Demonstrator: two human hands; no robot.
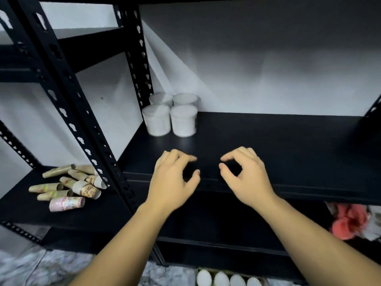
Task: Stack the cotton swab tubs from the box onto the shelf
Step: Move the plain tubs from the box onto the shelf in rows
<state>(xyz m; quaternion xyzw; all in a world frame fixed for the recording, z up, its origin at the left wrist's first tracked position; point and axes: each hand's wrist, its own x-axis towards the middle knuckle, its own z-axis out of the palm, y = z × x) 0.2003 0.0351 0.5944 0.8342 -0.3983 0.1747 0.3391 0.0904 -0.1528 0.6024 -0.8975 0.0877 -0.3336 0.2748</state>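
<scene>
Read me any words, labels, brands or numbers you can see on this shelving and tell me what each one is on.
None can be read.
Front right cotton swab tub: a dark strip of label at its right edge, too blurred to read.
Front left cotton swab tub: faint marks on its wall, illegible.
Rolled paper cup stacks on the left shelf: coloured printed patterns, no legible lettering.
Black shelf and its uprights: no text visible.

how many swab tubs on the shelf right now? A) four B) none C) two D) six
A: four tubs stand in a two-by-two block in the back left corner of the shelf; the left hand and right hand both hold nothing.
</scene>
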